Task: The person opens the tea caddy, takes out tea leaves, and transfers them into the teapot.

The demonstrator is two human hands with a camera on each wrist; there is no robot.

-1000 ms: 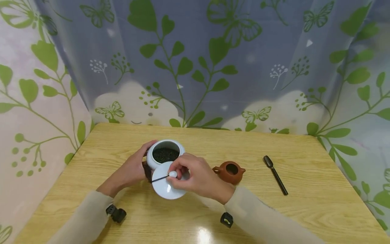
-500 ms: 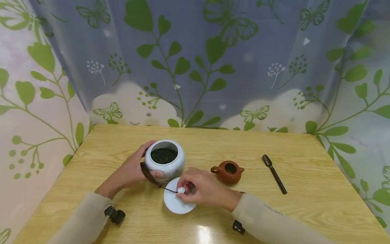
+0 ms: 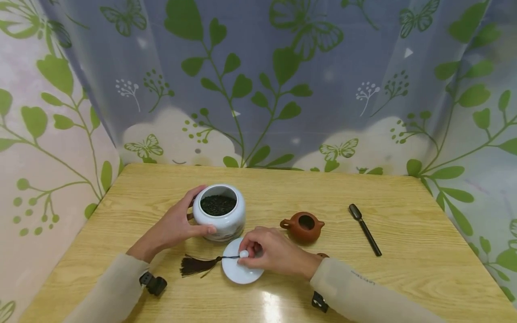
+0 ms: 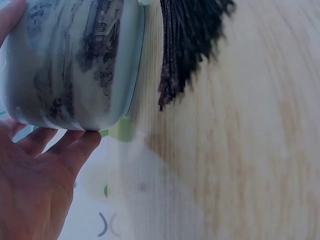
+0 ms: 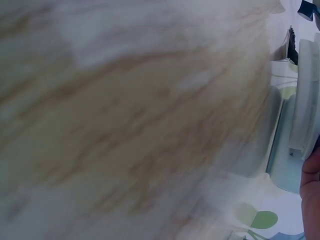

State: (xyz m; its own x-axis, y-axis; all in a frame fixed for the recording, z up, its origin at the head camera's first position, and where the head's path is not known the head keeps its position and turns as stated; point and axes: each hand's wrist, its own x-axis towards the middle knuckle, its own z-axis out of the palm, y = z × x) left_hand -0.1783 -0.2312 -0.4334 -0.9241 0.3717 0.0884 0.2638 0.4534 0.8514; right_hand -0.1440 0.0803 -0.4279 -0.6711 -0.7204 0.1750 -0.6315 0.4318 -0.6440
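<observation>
My left hand (image 3: pixel 177 226) grips the side of a white lidless jar (image 3: pixel 226 225), thumb at the front. Dark tea leaves (image 3: pixel 218 206) lie inside it. In the left wrist view, fingers (image 4: pixel 82 150) curve against the jar's printed wall (image 4: pixel 65 65). Just in front of the jar, my right hand (image 3: pixel 278 252) pinches the knob of its round white lid (image 3: pixel 237 272). A dark brown tassel (image 3: pixel 199 265) tied to the knob stretches leftward on the table. Only the lid's edge (image 5: pixel 305 95) shows in the right wrist view; whether it touches the table I cannot tell.
A small brown clay teapot (image 3: pixel 304 234) without a lid stands right of the jar, its spout to the right. Farther right lies a dark tea scoop (image 3: pixel 366 233). A small brown thing (image 3: pixel 322 255) peeks out behind my right wrist. Patterned curtains (image 3: pixel 258 89) surround the wooden table (image 3: pixel 161 296).
My right hand has brought the lid down, away from the jar's mouth, toward the front right. The tassel has slid off my left hand's side onto the table. The jar stays nearly in place.
</observation>
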